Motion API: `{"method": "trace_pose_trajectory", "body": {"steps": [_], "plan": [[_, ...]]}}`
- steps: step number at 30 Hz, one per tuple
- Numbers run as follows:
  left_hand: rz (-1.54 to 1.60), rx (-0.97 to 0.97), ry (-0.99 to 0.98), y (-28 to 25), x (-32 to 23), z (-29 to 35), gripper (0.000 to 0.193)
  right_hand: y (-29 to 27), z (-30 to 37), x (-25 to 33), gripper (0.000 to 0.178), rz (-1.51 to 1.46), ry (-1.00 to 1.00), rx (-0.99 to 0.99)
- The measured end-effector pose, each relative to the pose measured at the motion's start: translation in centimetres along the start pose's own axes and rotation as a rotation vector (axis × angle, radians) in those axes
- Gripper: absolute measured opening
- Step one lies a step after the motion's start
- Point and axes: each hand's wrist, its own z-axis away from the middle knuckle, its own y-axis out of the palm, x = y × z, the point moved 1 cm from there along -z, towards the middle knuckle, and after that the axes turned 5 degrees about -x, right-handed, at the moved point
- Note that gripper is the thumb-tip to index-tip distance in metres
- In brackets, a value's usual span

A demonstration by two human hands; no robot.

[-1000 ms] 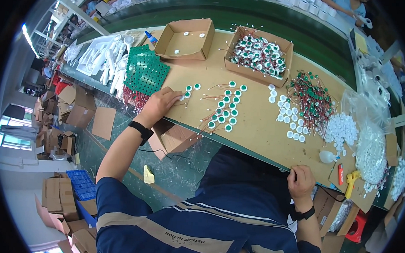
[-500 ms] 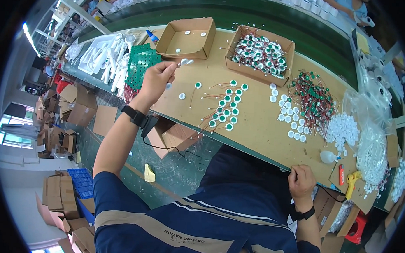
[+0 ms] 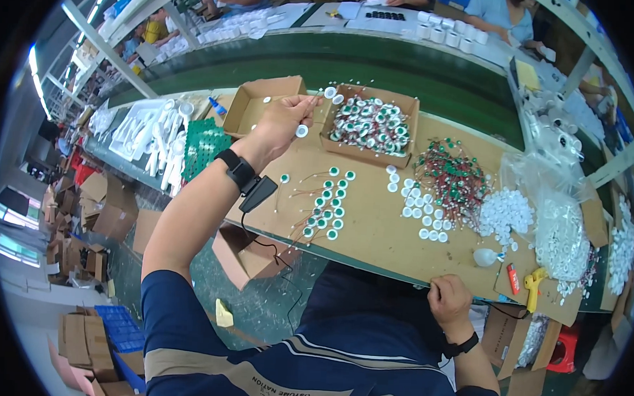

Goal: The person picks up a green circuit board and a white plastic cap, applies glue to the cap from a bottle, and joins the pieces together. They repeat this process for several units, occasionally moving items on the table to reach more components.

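Note:
Pinched in my left hand (image 3: 286,119) are thin wires with white round discs (image 3: 330,92) at their ends, held up between two cardboard boxes. Another white disc (image 3: 302,131) shows just below those fingers; whether it hangs or lies on the table I cannot tell. The right-hand box (image 3: 367,151) is heaped with wired green-and-white discs (image 3: 370,122). Rows of green-centred discs (image 3: 327,203) with red wires lie on the brown tabletop (image 3: 379,236). My right hand (image 3: 449,298) rests at the table's front edge with curled fingers and nothing visible in them.
The left box (image 3: 247,103) holds a few white discs. A green sheet of discs (image 3: 202,148) lies left. To the right are plain white caps (image 3: 427,210), a tangle of wired parts (image 3: 452,179), a white heap (image 3: 504,212), a red lighter (image 3: 513,279) and a yellow glue gun (image 3: 534,289).
My left hand has moved right with the wired discs, from beside the left box toward the full box. The view has tilted up. My right hand stays at the table edge.

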Motion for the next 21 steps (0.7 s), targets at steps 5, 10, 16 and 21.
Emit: {"method": "trace_pose_trajectory", "body": {"steps": [5,10,16,21], "plan": [[-0.199,-0.005,0.022,3.2,0.6,-4.2,0.029,-0.1,-0.3,0.3,0.019,0.007,0.0,-0.017],[-0.154,-0.047,0.0,5.2,2.3,-5.3,0.034,-0.1,-0.4,0.1,0.02,0.003,0.001,-0.022],[-0.307,-0.083,0.049,1.6,1.6,-1.9,0.039,-0.3,-0.3,0.2,0.021,-0.008,-0.003,-0.015],[-0.458,-0.227,0.252,-7.2,2.1,3.1,0.031,0.0,-0.1,-0.1,0.022,-0.025,-0.001,0.028]]}}
